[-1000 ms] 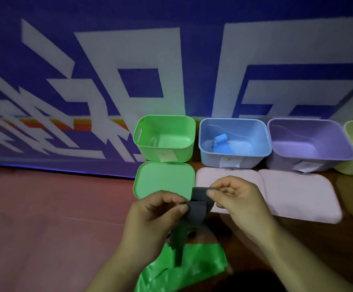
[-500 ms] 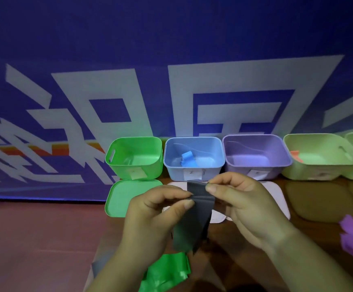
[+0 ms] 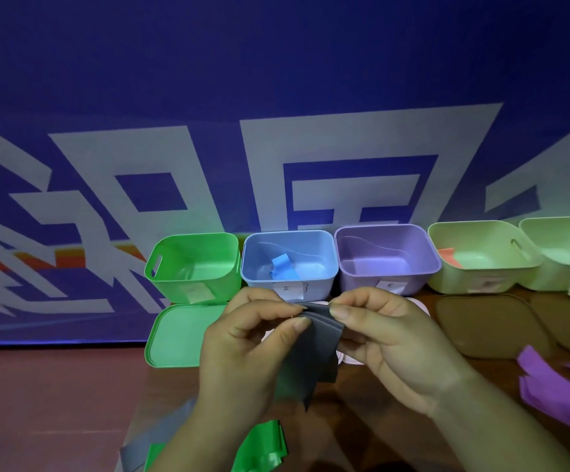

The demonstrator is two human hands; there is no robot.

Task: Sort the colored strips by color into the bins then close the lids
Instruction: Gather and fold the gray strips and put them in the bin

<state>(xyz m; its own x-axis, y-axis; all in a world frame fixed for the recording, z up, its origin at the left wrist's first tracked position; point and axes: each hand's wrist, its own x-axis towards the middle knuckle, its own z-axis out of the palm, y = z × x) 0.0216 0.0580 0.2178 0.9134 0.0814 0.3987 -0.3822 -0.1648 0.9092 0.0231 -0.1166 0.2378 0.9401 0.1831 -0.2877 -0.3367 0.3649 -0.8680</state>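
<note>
Grey strip [image 3: 314, 349] has unfolded; left hand [image 3: 242, 349], right hand [image 3: 396, 345] — both pinch it.

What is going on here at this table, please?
A person is sorting colored strips into open bins. The left hand and the right hand both pinch a dark grey strip in front of the row. The blue bin already holds a blue strip. The green lid lies flat before the green bin. Green strips and purple strips wait on the table.
</note>
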